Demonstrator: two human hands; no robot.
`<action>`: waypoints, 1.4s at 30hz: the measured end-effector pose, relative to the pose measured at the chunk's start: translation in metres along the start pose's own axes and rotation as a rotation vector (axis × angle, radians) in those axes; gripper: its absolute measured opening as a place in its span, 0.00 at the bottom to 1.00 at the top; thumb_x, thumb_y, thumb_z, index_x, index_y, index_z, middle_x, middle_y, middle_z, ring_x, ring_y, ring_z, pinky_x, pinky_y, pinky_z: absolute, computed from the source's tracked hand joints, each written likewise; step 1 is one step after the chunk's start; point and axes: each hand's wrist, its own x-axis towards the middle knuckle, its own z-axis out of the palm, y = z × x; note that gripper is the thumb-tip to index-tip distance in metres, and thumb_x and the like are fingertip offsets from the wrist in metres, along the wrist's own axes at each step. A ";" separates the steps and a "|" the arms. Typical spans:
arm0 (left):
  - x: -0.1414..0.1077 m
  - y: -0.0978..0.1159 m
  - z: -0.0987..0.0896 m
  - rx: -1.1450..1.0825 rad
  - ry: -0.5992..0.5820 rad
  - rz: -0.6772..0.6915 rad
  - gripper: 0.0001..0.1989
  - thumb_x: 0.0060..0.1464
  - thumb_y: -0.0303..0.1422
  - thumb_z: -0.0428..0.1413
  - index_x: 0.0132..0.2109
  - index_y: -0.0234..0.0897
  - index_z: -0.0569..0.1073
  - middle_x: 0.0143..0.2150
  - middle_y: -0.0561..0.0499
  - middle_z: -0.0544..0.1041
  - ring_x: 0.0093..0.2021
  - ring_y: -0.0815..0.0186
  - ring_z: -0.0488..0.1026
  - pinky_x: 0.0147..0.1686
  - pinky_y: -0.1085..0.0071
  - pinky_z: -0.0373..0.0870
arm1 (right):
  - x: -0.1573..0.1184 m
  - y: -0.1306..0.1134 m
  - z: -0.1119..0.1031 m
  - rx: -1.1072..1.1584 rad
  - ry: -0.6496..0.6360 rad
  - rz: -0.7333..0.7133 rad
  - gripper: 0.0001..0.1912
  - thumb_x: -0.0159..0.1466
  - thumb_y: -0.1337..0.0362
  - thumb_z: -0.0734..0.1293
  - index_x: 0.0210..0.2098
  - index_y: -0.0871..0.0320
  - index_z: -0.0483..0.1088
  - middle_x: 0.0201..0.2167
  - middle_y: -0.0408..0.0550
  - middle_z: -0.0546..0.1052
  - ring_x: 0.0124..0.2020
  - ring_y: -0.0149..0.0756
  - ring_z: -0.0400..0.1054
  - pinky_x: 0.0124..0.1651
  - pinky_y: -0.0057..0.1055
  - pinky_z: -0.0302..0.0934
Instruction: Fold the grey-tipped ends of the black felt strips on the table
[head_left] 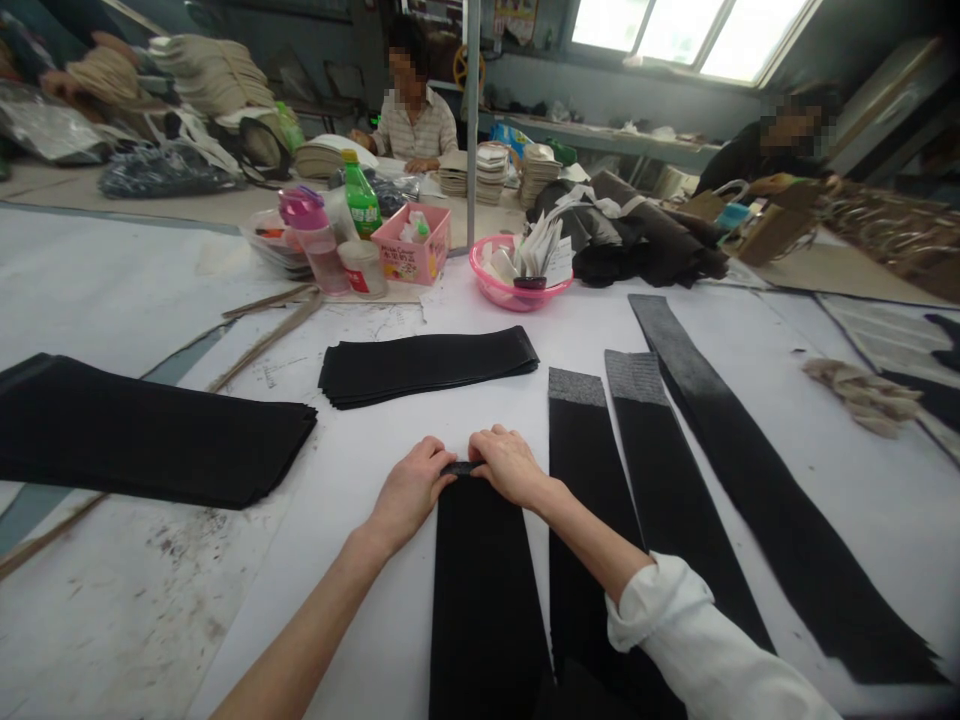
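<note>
A long black fabric strip (484,590) lies lengthwise in front of me on the white table. Its far end is turned over into a narrow dark grey band. My left hand (412,490) pinches the left corner of that end, and my right hand (510,465) pinches the right corner. Just right of it lie two similar black strips, a nearer strip (585,470) and a farther strip (682,480), both with grey ends on show. Beyond them is a longer dark strip (765,500) with a greyish far end.
A stack of black pieces (142,430) lies at left, a smaller black stack (427,365) ahead. Farther back stand a pink basket (517,295), a pink box (412,245), a green bottle (361,200) and a metal pole (472,130). Gloves (862,395) lie right. Other people sit behind.
</note>
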 end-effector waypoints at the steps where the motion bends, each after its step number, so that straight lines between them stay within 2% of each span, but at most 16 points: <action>1: 0.000 0.001 0.000 0.000 -0.001 0.002 0.08 0.55 0.27 0.55 0.43 0.40 0.72 0.42 0.51 0.68 0.41 0.65 0.69 0.42 0.68 0.69 | -0.001 0.001 0.001 0.008 0.004 -0.006 0.11 0.58 0.64 0.74 0.35 0.57 0.69 0.33 0.43 0.74 0.37 0.37 0.63 0.35 0.30 0.51; 4: 0.000 0.003 -0.001 -0.002 0.010 0.004 0.07 0.55 0.25 0.55 0.42 0.39 0.71 0.41 0.52 0.69 0.42 0.64 0.69 0.42 0.68 0.69 | -0.003 0.003 0.004 0.041 0.029 -0.041 0.11 0.59 0.65 0.74 0.39 0.55 0.70 0.34 0.42 0.74 0.38 0.37 0.63 0.36 0.31 0.51; 14: -0.007 0.004 0.007 0.047 0.084 0.047 0.03 0.58 0.26 0.52 0.36 0.38 0.67 0.38 0.51 0.69 0.40 0.64 0.67 0.40 0.67 0.69 | -0.016 0.011 0.020 0.070 0.177 -0.136 0.01 0.63 0.64 0.70 0.36 0.52 0.74 0.34 0.43 0.71 0.40 0.36 0.61 0.40 0.31 0.53; 17: -0.010 0.003 0.012 0.084 0.105 0.070 0.05 0.60 0.26 0.49 0.36 0.37 0.67 0.38 0.50 0.69 0.40 0.64 0.67 0.40 0.66 0.69 | -0.018 0.013 0.024 0.028 0.218 -0.173 0.05 0.65 0.62 0.68 0.33 0.53 0.75 0.33 0.44 0.71 0.39 0.35 0.60 0.39 0.31 0.53; 20: -0.012 0.002 0.017 0.127 0.115 0.093 0.06 0.62 0.26 0.47 0.36 0.36 0.67 0.39 0.48 0.69 0.42 0.63 0.66 0.42 0.66 0.69 | -0.019 0.014 0.026 -0.015 0.247 -0.221 0.06 0.67 0.63 0.66 0.35 0.53 0.75 0.34 0.45 0.70 0.38 0.35 0.60 0.40 0.31 0.53; 27: -0.015 0.003 0.020 0.247 0.115 0.153 0.07 0.63 0.26 0.47 0.42 0.35 0.70 0.37 0.48 0.69 0.41 0.62 0.66 0.41 0.66 0.68 | -0.021 0.014 0.023 -0.038 0.221 -0.276 0.07 0.67 0.66 0.65 0.41 0.51 0.75 0.36 0.46 0.70 0.39 0.36 0.60 0.41 0.32 0.54; 33: -0.015 0.008 0.017 0.375 0.081 0.196 0.10 0.62 0.23 0.45 0.42 0.33 0.71 0.35 0.47 0.69 0.39 0.61 0.66 0.40 0.63 0.68 | -0.023 0.014 0.025 -0.042 0.227 -0.285 0.09 0.68 0.66 0.64 0.44 0.51 0.74 0.36 0.46 0.69 0.39 0.36 0.60 0.42 0.32 0.55; 42: -0.022 0.022 0.015 0.640 -0.021 0.236 0.13 0.59 0.21 0.47 0.50 0.28 0.69 0.40 0.43 0.71 0.43 0.56 0.67 0.40 0.61 0.67 | -0.024 0.013 0.026 -0.075 0.208 -0.310 0.10 0.69 0.65 0.61 0.45 0.52 0.73 0.37 0.47 0.70 0.40 0.38 0.60 0.43 0.34 0.55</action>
